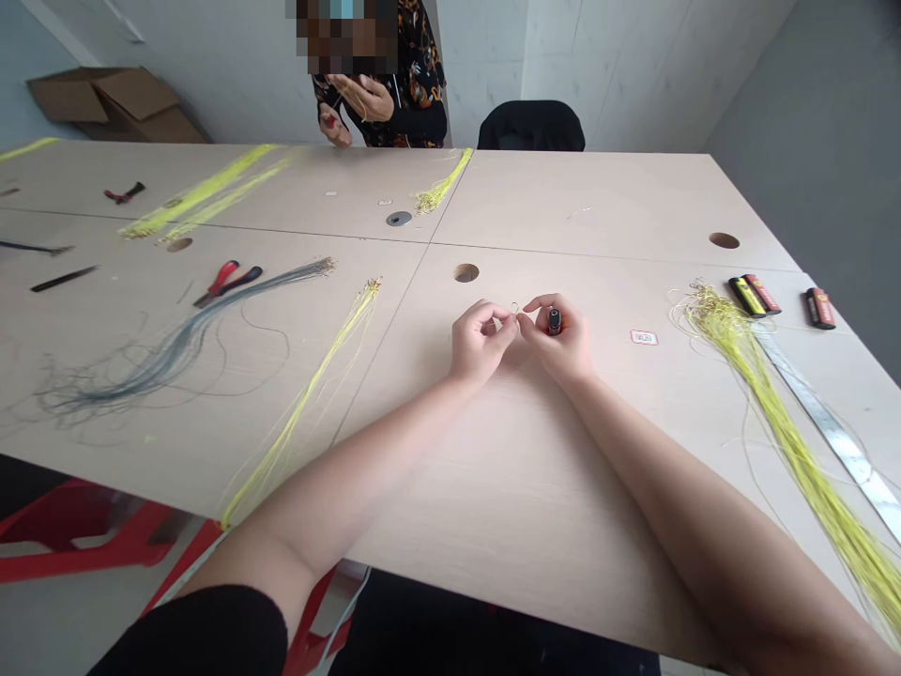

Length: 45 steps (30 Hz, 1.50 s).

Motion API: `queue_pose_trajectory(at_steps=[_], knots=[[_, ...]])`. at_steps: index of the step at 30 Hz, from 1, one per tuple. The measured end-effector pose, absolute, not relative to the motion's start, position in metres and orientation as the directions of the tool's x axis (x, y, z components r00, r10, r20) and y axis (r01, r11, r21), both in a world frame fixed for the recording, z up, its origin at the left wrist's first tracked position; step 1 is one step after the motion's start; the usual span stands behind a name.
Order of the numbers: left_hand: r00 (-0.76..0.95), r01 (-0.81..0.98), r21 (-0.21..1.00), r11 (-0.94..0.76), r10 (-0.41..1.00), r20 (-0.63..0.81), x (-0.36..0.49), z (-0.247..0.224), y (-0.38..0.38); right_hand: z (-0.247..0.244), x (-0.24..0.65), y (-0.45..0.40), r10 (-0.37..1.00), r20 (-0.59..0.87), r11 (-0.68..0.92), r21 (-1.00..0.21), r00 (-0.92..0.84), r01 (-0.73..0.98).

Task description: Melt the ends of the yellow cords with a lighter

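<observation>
My left hand (484, 343) is closed in a pinch on a small gold fish hook (514, 307), its curved end sticking up above the fingertips. Against it, the thumb and forefinger of my right hand (567, 343) meet in a pinch. A black pen-like tool (555, 321) is tucked in the right palm; only its round end shows. Any line between the fingertips is too fine to make out. Left of my arms lies a bundle of yellow lines (310, 390) with gold hooks at its far end. A thicker yellow bundle (781, 422) lies to the right.
Red-handled pliers (226, 280) lie beside a grey line bundle (187, 333). A metal ruler (834, 427), batteries (747, 296) and a paper label (644, 338) are at the right. A hole (465, 273) opens beyond my hands. Across the table a person (380, 103) handles line.
</observation>
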<state>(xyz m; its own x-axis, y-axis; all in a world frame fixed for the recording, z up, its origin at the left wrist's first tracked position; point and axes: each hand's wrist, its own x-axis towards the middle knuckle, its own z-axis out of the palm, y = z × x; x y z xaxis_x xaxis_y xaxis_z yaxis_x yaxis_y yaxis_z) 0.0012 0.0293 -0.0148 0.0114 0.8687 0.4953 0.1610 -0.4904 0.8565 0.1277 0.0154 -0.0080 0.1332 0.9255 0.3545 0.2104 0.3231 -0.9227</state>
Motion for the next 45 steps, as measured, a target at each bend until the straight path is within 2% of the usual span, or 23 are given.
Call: queue_pose_trajectory(at_steps=[31,40,45], knots=[[0.095,0.354,0.682,-0.64,0.75,0.654,0.0012,-0.013,0.0273,-0.0073,0.13,0.0181,0.933,0.343,0.323,-0.932,0.108,0.166],[0.05,0.267,0.781,-0.564,0.818,0.573,0.0017,-0.0155,0.0293,-0.0112,0.1323,0.0235,0.948,0.268,0.262,-0.963,0.171,0.058],[0.039,0.246,0.804,-0.541,0.834,0.55,0.0012,-0.0167,0.0297,-0.0112,0.1318,0.0241,0.964,0.239,0.233,-0.97,0.112,0.066]])
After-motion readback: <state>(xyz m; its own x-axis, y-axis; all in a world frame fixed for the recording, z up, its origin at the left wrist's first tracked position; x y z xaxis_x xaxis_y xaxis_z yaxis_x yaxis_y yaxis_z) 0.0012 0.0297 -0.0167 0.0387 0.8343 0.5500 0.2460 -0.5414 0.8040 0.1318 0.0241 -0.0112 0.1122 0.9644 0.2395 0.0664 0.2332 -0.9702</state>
